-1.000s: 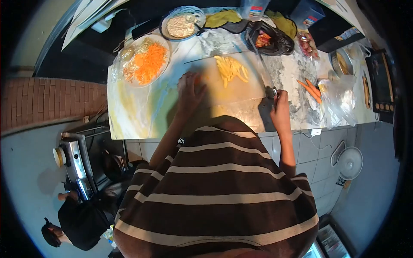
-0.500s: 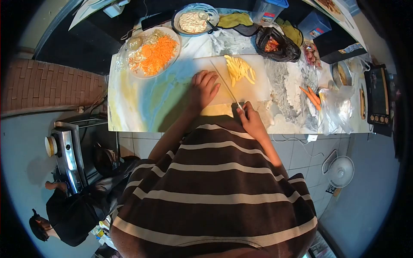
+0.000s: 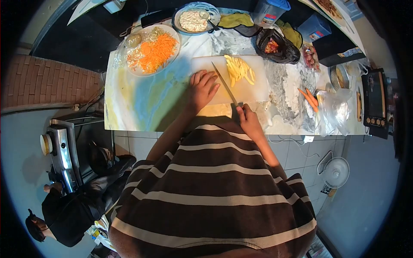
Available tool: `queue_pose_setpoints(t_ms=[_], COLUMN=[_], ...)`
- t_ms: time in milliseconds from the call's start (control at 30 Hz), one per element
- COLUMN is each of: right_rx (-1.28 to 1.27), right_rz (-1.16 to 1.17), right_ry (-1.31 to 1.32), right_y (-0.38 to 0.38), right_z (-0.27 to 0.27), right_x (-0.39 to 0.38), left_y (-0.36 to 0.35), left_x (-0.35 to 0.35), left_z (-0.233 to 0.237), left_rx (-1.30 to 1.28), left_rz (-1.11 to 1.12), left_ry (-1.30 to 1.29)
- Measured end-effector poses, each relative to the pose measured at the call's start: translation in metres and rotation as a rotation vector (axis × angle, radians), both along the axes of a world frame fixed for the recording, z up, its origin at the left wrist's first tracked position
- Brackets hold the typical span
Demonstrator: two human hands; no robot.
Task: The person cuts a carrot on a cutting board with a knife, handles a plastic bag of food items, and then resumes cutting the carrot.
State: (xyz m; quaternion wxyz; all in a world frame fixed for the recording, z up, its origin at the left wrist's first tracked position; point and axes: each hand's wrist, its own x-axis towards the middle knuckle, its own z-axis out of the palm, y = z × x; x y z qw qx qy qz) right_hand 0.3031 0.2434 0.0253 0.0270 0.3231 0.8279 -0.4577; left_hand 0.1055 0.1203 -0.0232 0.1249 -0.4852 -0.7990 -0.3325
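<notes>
The cutting board (image 3: 254,88) under the left hand (image 3: 202,89) is white; the strips (image 3: 240,70) beyond its fingers are pale yellow. The knife (image 3: 223,84) in the right hand (image 3: 248,120) has a silver blade. Left of the left hand, the grated carrot (image 3: 160,48) is bright orange. The counter (image 3: 142,103) is marbled grey-white with yellow and blue patches. The shirt (image 3: 215,193) is dark brown with thin cream stripes.

Head-worn view, steeply down, overhead

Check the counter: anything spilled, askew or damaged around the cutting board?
Nothing stands out. The white rectangular cutting board lies flat, the pale yellow cut sticks sit piled on it, and the right hand grips the long steel knife.
</notes>
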Motion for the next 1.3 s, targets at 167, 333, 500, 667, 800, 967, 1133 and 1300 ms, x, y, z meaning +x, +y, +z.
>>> queue_pose_setpoints(t_ms=[167, 333, 500, 667, 800, 967, 1133, 1300], right_rx=[0.010, 0.015, 0.035, -0.005, 0.026, 0.054, 0.135, 0.137], right_rz=[-0.001, -0.007, 0.030, 0.044, 0.050, 0.039, 0.056, 0.022], right_ry=[0.053, 0.012, -0.001, -0.065, -0.084, -0.036, -0.026, 0.004], right_y=[-0.003, -0.004, -0.006, -0.006, -0.007, -0.009, -0.013, -0.014], right_z=[-0.004, -0.002, -0.008, -0.003, -0.002, -0.006, -0.011, -0.014], right_x=[0.000, -0.004, -0.003, -0.008, -0.008, -0.008, -0.007, -0.005], left_y=[0.001, 0.000, 0.000, 0.001, 0.000, -0.002, -0.003, -0.003], left_x=[-0.001, -0.002, -0.004, -0.004, -0.003, -0.005, -0.005, -0.006], left_z=[-0.002, -0.003, 0.001, 0.000, 0.001, 0.008, 0.008, 0.005], left_rx=[0.032, 0.033, 0.035, 0.027, 0.043, 0.017, 0.007, 0.003], left_rz=[-0.009, -0.022, -0.059, -0.073, -0.062, -0.046, -0.054, -0.055], left_ry=[0.001, 0.009, -0.026, -0.046, -0.074, -0.084, -0.082, -0.084])
